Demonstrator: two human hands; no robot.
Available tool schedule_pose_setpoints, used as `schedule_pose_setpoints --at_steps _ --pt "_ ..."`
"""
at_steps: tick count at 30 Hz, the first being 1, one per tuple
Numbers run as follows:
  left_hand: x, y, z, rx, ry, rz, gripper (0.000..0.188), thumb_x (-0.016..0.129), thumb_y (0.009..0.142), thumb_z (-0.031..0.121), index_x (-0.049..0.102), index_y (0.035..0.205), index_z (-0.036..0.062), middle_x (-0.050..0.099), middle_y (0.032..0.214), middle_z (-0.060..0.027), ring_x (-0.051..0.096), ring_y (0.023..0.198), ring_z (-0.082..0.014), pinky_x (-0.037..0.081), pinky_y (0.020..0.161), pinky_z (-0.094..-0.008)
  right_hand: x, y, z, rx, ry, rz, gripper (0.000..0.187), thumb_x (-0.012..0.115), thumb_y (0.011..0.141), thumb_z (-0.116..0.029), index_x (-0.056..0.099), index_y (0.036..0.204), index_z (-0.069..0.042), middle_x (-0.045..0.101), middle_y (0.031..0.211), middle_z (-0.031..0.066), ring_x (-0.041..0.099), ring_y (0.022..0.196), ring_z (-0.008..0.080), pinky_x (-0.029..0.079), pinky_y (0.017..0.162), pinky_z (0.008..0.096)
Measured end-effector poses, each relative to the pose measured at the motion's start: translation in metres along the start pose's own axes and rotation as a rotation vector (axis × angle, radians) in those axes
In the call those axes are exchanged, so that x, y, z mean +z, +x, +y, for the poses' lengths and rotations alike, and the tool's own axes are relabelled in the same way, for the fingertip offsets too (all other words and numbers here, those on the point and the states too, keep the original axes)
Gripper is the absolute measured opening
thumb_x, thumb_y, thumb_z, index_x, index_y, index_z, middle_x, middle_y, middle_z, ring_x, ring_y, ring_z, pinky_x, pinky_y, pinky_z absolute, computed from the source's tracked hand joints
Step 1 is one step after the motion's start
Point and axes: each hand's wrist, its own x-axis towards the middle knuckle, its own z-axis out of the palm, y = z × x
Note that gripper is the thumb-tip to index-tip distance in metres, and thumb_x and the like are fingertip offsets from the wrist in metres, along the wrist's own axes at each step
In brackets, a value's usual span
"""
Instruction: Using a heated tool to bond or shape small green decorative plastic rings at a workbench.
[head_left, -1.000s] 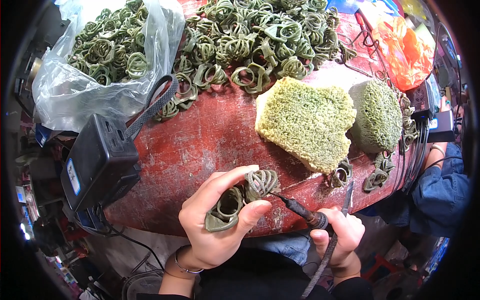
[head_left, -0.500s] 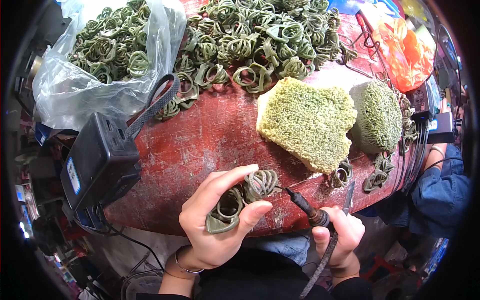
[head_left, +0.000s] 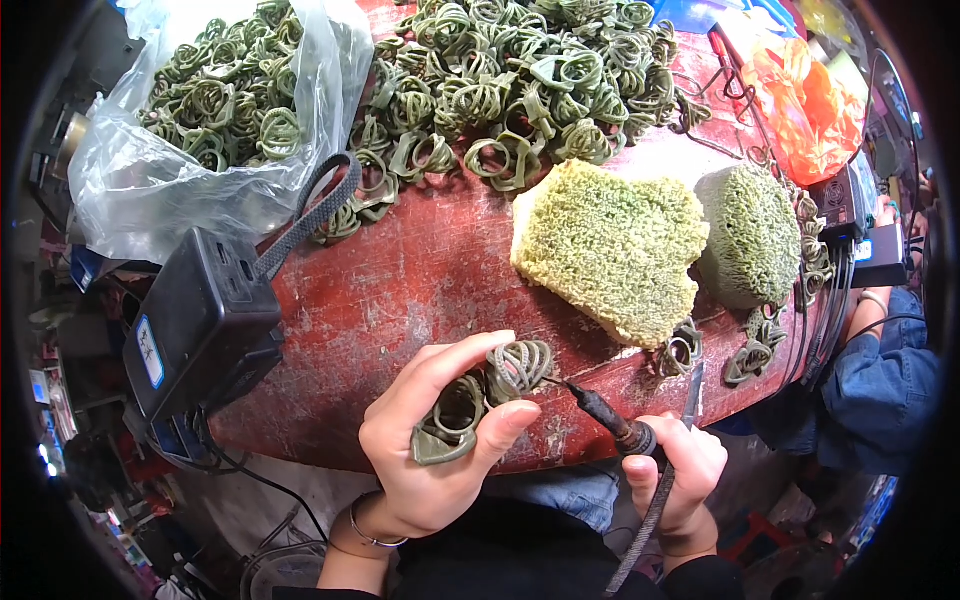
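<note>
Right now the left hand (head_left: 430, 450) pinches a pair of joined green woven loop pieces (head_left: 485, 395) at six o'clock on the worn red round table (head_left: 420, 280). Right hand (head_left: 675, 475) grips a dark-handled soldering iron (head_left: 610, 420), tip touching the loops from four o'clock.

Rough, worn things on a red surface

The surface (head_left: 420, 290) is scratched red paint; the green loops (head_left: 520, 90) look woven and matt; the bag (head_left: 170, 190) is shiny clear plastic; the sponge (head_left: 615, 245) looks rough.
</note>
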Motion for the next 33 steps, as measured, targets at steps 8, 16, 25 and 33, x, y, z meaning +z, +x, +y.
schedule_pose_setpoints --at_steps 8,16,25,33 --pt "-0.001 0.000 0.000 0.032 0.005 -0.023 0.039 0.073 0.072 0.008 0.058 0.105 -0.0033 0.062 0.088 -0.0120 0.060 0.078 -0.0165 0.046 0.072 -0.0264 0.001 -0.009 -0.002 0.127 0.050 0.007 0.030 0.063 0.081 -0.030 0.059 0.084 0.000 0.054 0.061 0.0072 0.056 0.048 0.0220 0.043 0.045 0.0287" --pt "-0.002 -0.002 0.005 0.006 0.011 -0.059 0.039 0.072 0.071 0.004 0.058 0.106 -0.0035 0.062 0.089 -0.0123 0.060 0.078 -0.0147 0.047 0.071 -0.0257 -0.001 -0.017 0.003 0.154 0.028 0.128 0.031 0.058 0.084 -0.030 0.057 0.086 0.001 0.055 0.062 0.0076 0.056 0.049 0.0225 0.043 0.046 0.0287" --pt "-0.002 -0.001 0.002 0.097 0.018 -0.089 0.039 0.072 0.070 0.000 0.058 0.107 -0.0027 0.062 0.098 -0.0153 0.061 0.084 -0.0160 0.048 0.074 -0.0270 -0.009 -0.007 0.002 0.275 -0.121 0.221 0.022 0.062 0.081 -0.018 0.056 0.086 0.003 0.054 0.065 0.0130 0.054 0.055 0.0293 0.042 0.052 0.0325" --pt "-0.001 -0.002 0.000 0.083 -0.010 -0.074 0.039 0.071 0.071 0.000 0.058 0.107 -0.0023 0.063 0.097 -0.0142 0.061 0.083 -0.0160 0.048 0.074 -0.0269 -0.006 -0.003 0.001 0.269 -0.132 0.161 0.024 0.061 0.082 -0.020 0.056 0.086 0.004 0.054 0.064 0.0120 0.055 0.053 0.0274 0.042 0.049 0.0319"
